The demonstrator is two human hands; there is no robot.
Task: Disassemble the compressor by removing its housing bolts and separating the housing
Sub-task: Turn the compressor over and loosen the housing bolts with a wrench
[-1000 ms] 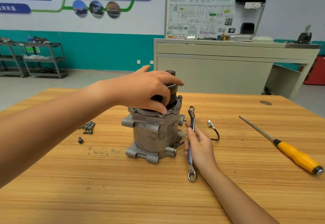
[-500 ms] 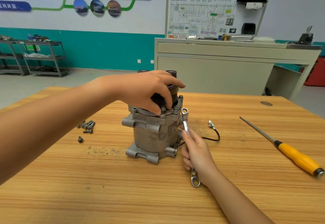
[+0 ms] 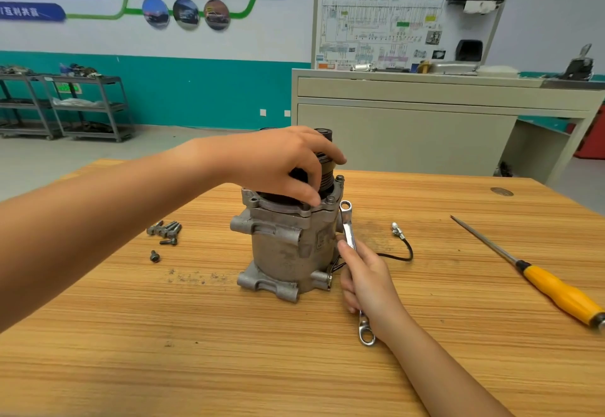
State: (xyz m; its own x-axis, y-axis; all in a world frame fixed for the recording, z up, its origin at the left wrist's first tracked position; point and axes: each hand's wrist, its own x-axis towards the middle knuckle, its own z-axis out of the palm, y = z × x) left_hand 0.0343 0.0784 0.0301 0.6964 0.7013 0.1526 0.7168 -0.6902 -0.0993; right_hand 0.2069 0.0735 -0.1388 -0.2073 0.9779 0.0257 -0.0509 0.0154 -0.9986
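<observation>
The grey metal compressor [image 3: 288, 249] stands upright in the middle of the wooden table [image 3: 294, 351]. My left hand [image 3: 278, 164] grips the dark pulley end on top of it, fingers curled over the rim. My right hand [image 3: 366, 279] holds a double-ended ring wrench [image 3: 347, 230] by its shaft. The wrench's upper ring sits just right of a housing bolt [image 3: 330, 199] on the top flange. A second bolt [image 3: 339, 178] shows at the flange's far right. Several removed bolts [image 3: 165, 230] lie on the table to the left, with one more bolt [image 3: 154, 256] apart from them.
A yellow-handled screwdriver [image 3: 556, 292] lies on the table at the right. The compressor's black wire with a connector [image 3: 401, 239] trails to the right of the housing. A beige training bench [image 3: 425, 115] stands behind the table, metal shelves [image 3: 82, 105] at the far left.
My right hand has lifted the wrench and swung its upper ring left, up to the top flange beside the bolt. My left hand has stayed on the pulley end.
</observation>
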